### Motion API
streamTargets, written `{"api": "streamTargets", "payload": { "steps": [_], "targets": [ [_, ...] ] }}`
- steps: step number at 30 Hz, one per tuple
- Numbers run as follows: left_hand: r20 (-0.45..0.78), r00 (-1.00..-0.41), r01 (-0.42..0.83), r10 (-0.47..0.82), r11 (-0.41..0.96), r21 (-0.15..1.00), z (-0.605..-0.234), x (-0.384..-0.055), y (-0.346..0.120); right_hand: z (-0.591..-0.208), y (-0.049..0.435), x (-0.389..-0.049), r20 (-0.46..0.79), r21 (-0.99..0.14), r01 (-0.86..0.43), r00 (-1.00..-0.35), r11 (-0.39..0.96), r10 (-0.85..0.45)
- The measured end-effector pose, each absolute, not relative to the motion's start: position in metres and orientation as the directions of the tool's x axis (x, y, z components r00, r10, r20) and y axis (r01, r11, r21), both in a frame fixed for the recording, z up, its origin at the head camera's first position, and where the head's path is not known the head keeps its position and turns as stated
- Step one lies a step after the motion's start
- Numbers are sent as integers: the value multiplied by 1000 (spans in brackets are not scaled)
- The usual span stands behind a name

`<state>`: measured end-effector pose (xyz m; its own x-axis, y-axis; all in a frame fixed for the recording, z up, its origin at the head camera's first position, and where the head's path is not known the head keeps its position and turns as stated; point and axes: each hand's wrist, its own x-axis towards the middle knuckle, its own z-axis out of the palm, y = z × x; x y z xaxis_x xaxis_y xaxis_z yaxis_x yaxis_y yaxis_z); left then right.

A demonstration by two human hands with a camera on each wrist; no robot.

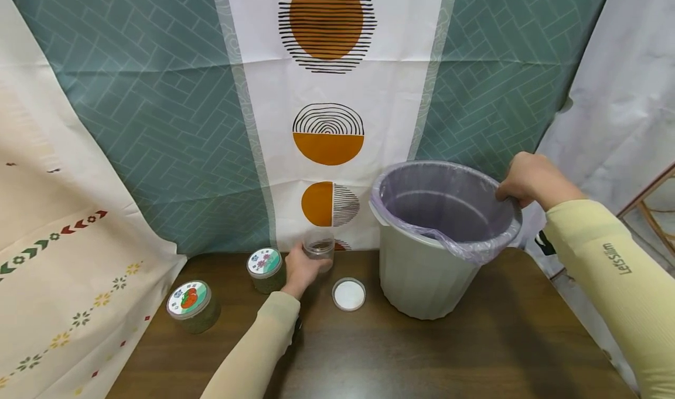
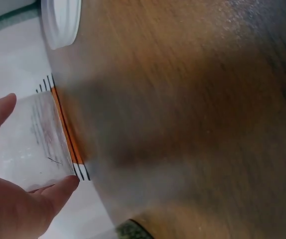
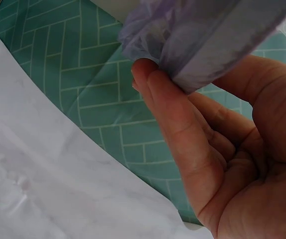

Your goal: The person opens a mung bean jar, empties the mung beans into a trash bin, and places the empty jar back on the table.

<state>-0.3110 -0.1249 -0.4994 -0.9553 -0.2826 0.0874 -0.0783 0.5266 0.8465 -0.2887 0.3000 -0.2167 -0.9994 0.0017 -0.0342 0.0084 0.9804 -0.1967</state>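
One bin opens upward, long axis near vertical.

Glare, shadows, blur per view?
Head: glare on dark brown wooden table at bottom centre, shadow right of ribbed grey plastic bin; left wrist: sheen top right, clear plastic jar looks washed out; right wrist: dim, wrinkled white cloth slightly blurred.

A brown wooden counter fills the foreground. Behind it hangs a green-and-white curtain with orange circles and black lines — a cream flowered cloth to its left, a white cloth and wooden frame to its right.
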Motion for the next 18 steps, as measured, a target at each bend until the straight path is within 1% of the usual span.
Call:
{"api": "streamTargets", "payload": {
  "steps": [7, 18],
  "targets": [
    [51, -946, -134, -320, 531, 837, -510, -304, -131, -219, 295, -287, -38, -193, -5, -999, 981, -13],
    [22, -941, -182, -338, 556, 811, -520, -300, -137, -223, 292, -286, -92, -207, 19, -996, 978, 0]
  ]
}}
